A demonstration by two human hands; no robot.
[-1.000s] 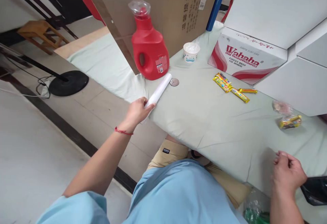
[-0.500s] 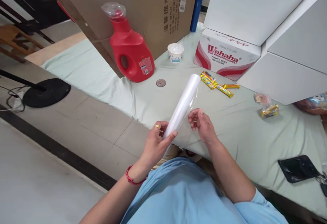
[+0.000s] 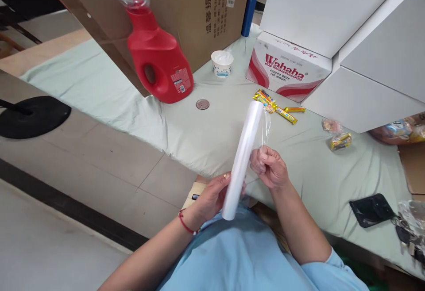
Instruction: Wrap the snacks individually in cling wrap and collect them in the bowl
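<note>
A long white roll of clear plastic film (image 3: 243, 158) leans in front of my body, its upper end tipped away from me. My left hand (image 3: 215, 193) grips it around the lower half, some fingers hidden behind the roll. My right hand (image 3: 270, 167) is closed on the loose edge of the film (image 3: 264, 129), just right of the roll. The film is see-through, so its outline is hard to make out.
Beyond the roll on the cloth-covered table (image 3: 212, 136) stand a red jug (image 3: 162, 61), a paper cup (image 3: 222, 64) and a Wahaba carton (image 3: 288, 67). Yellow snack packets (image 3: 285, 114), a round disc (image 3: 202, 104) and a black pouch (image 3: 372, 210) lie about.
The roll has turned more upright and its lower end now shows. My right hand has closed on the film's edge and draws it out to the right. The view has shifted slightly.
</note>
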